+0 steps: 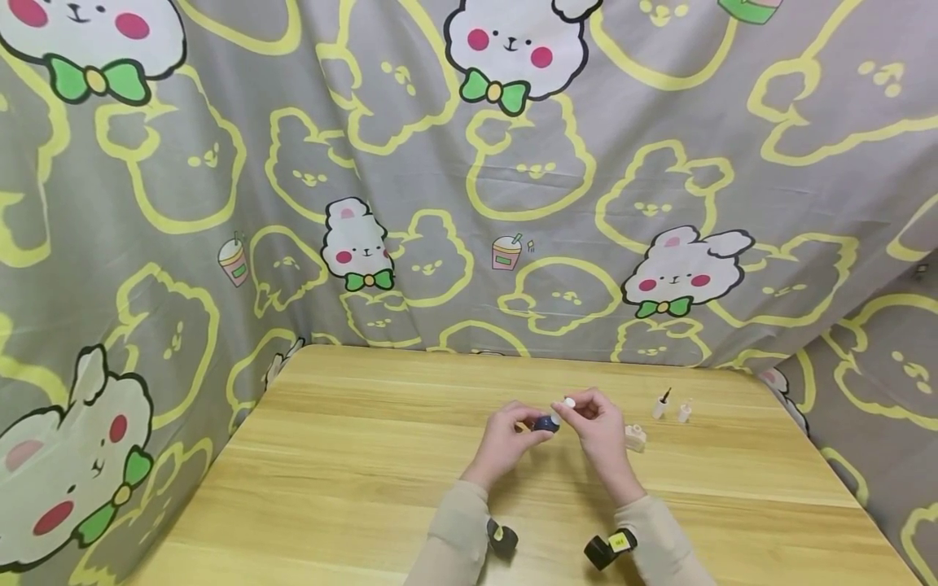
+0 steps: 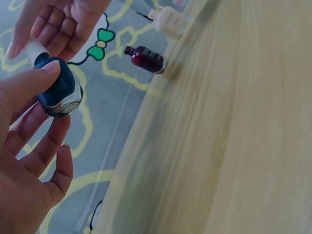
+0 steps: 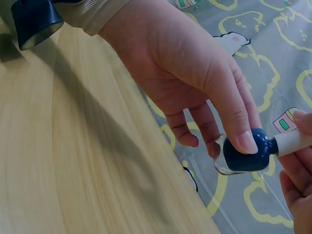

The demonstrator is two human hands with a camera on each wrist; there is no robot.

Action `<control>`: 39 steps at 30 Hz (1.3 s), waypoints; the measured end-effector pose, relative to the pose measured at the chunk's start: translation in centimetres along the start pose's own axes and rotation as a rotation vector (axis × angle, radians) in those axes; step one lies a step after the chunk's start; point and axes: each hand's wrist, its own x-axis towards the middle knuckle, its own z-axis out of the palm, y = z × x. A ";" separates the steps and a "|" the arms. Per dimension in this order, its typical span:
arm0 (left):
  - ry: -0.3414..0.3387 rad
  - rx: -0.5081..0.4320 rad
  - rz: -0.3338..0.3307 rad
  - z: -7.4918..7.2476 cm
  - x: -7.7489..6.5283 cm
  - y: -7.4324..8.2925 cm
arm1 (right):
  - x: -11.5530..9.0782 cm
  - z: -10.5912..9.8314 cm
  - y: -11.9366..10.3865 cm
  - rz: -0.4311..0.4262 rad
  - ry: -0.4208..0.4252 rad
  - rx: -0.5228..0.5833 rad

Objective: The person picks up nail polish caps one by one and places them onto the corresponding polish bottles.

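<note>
My left hand grips a dark blue nail polish bottle between thumb and fingers, tilted above the table. My right hand pinches its white cap, which sits at the bottle's neck in both wrist views. Whether the cap is fully screwed down cannot be seen. Beyond the hands, in the left wrist view, stand a dark red nail polish bottle and a pale pink one, both without caps. From the head, the red bottle is hidden.
Two white caps, one with a dark brush and one paler, stand brush-up to the right of my right hand. The wooden table meets a patterned curtain at its back edge.
</note>
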 end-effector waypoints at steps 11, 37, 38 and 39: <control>-0.022 -0.034 -0.009 0.3 -0.2 0.5 | -1.0 0.3 -1.7 0.029 0.054 -0.011; -0.053 -0.067 -0.063 -0.6 0.1 0.4 | 0.7 -2.0 -0.1 -0.113 -0.349 0.027; -0.055 -0.064 -0.062 -0.7 0.1 0.4 | 0.7 -2.0 -0.1 -0.118 -0.354 0.014; -0.057 -0.062 -0.060 -0.7 0.2 0.4 | 0.7 -2.0 0.0 -0.120 -0.357 0.005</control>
